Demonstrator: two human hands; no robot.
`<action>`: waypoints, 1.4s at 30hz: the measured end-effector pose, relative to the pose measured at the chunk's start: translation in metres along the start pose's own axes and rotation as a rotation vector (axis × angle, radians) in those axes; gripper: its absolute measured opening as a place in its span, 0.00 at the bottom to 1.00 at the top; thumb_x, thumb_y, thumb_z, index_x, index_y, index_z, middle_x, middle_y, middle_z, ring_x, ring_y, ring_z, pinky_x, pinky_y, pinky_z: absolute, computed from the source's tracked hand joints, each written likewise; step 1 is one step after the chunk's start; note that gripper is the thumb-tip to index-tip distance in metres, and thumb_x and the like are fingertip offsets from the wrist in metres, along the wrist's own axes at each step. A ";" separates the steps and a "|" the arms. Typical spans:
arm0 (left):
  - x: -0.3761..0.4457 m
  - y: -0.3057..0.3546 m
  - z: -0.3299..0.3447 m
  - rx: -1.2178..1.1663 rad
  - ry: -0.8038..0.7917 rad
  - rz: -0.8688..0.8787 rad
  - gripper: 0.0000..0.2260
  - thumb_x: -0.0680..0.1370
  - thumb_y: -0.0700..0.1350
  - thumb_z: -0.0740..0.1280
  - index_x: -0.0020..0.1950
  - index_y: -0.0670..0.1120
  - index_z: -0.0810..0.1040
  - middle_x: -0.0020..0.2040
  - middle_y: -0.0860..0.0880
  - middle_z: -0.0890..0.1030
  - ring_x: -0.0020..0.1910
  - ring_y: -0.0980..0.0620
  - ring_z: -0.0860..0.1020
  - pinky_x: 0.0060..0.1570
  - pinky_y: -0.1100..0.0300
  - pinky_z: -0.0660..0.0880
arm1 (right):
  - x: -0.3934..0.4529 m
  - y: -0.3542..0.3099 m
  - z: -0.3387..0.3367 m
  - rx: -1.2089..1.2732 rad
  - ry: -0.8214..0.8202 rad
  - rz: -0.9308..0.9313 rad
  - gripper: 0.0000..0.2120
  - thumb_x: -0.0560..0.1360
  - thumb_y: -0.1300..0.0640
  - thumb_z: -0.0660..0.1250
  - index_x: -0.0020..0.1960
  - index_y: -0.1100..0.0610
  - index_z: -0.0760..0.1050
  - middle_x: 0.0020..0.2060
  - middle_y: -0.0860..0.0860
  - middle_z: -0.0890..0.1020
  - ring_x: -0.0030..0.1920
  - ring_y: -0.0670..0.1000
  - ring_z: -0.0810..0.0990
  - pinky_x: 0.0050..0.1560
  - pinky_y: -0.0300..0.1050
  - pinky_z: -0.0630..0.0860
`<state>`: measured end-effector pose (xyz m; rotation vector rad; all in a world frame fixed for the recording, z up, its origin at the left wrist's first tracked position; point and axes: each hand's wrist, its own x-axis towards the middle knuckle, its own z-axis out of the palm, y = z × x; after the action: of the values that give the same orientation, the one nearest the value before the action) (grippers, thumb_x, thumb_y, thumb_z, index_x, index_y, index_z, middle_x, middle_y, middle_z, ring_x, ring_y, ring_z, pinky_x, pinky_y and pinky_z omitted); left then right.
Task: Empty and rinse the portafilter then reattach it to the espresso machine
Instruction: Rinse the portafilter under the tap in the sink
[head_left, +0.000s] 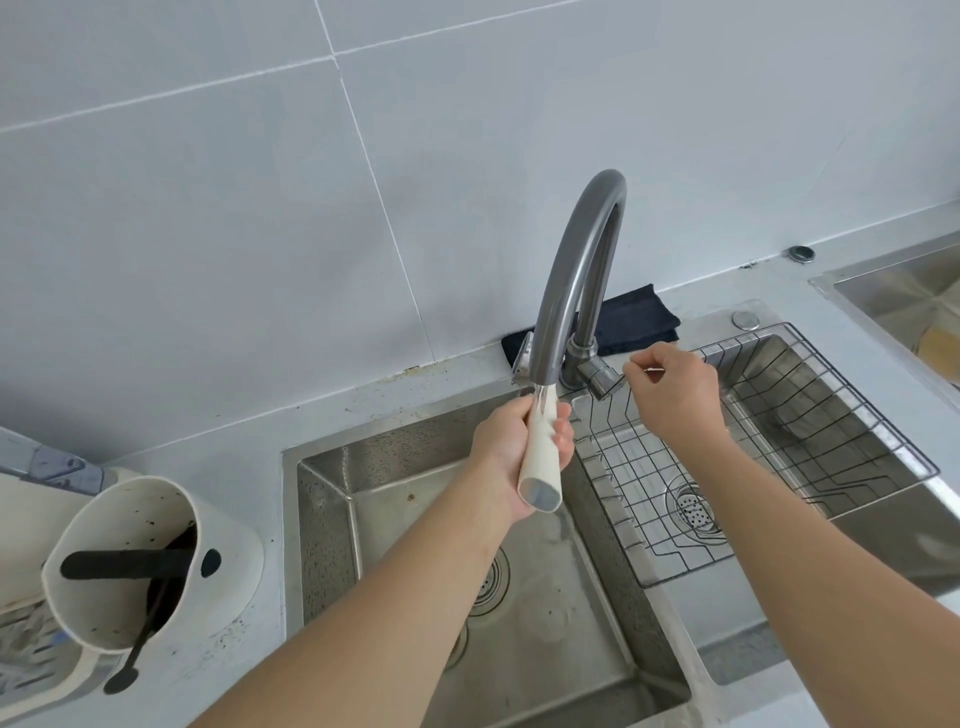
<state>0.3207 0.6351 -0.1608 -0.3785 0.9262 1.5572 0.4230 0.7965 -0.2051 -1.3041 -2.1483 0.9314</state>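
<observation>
The portafilter (543, 457) has a cream handle with a grey end cap. My left hand (506, 447) is wrapped around it above the left sink basin (332, 499). Its metal head (522, 361) points away from me and is mostly hidden behind the spout of the grey gooseneck faucet (587, 249). My right hand (675, 389) pinches the thin faucet lever (655, 370) beside the tap's base. I cannot tell whether water is running.
A cream knock box (218, 525) with a black bar stands on the counter at the left, beside a cream appliance with a grid tray (21, 639). A wire rack (810, 410) sits in the right basin. A dark cloth (636, 317) lies behind the faucet.
</observation>
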 end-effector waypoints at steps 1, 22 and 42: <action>-0.003 -0.003 -0.002 -0.006 -0.014 -0.008 0.09 0.81 0.42 0.61 0.53 0.36 0.76 0.39 0.43 0.77 0.24 0.53 0.73 0.18 0.63 0.72 | 0.000 0.000 0.000 0.002 0.001 0.003 0.05 0.77 0.56 0.68 0.43 0.52 0.79 0.32 0.41 0.79 0.31 0.44 0.78 0.27 0.36 0.69; -0.062 -0.026 -0.059 0.422 -0.081 0.047 0.11 0.80 0.44 0.64 0.58 0.39 0.79 0.37 0.43 0.80 0.27 0.51 0.74 0.22 0.61 0.72 | 0.000 -0.001 0.000 -0.017 -0.014 0.013 0.04 0.78 0.55 0.67 0.44 0.52 0.79 0.35 0.41 0.79 0.32 0.43 0.77 0.28 0.37 0.69; -0.078 0.013 -0.087 1.512 0.033 0.493 0.12 0.78 0.53 0.62 0.59 0.67 0.78 0.37 0.63 0.80 0.30 0.61 0.77 0.29 0.66 0.73 | -0.001 0.001 0.001 -0.007 0.005 -0.011 0.05 0.77 0.54 0.68 0.42 0.51 0.78 0.33 0.43 0.80 0.33 0.43 0.78 0.29 0.35 0.69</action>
<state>0.3029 0.5189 -0.1559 0.9519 1.9967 0.8436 0.4234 0.7956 -0.2062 -1.2948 -2.1550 0.9161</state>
